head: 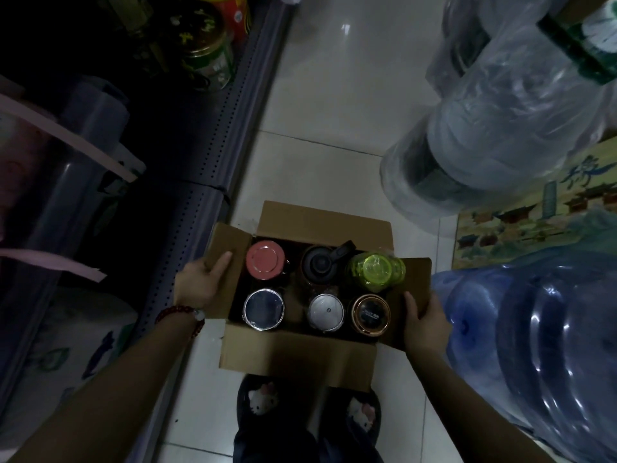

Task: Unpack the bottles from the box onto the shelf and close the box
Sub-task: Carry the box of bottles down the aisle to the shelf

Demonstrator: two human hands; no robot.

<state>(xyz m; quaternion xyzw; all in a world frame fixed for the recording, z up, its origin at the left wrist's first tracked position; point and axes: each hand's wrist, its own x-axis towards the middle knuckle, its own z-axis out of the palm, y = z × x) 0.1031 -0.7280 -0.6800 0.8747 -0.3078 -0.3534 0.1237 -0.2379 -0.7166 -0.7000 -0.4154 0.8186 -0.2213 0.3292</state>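
A cardboard box (297, 357) stands open on the tiled floor between my feet and the shelf. Several bottles stand upright inside: a pink-lidded one (264, 260), a black one (320, 266), a green one (377, 270), a dark mirror-lidded one (263, 309), a silver-lidded one (325, 311) and a copper-rimmed one (370, 314). My left hand (200, 284) grips the box's left flap (230, 243). The right flap (415, 279) is held down by my right hand (424, 324). All flaps are folded outward.
The dark metal shelf (207, 182) runs along the left, with tins (207, 58) and plastic bins (83, 155) on it. Large water jugs (547, 342) and a plastic-wrapped one (500, 128) crowd the right, beside a printed carton (534, 215). My slippers (263, 401) touch the box's near side.
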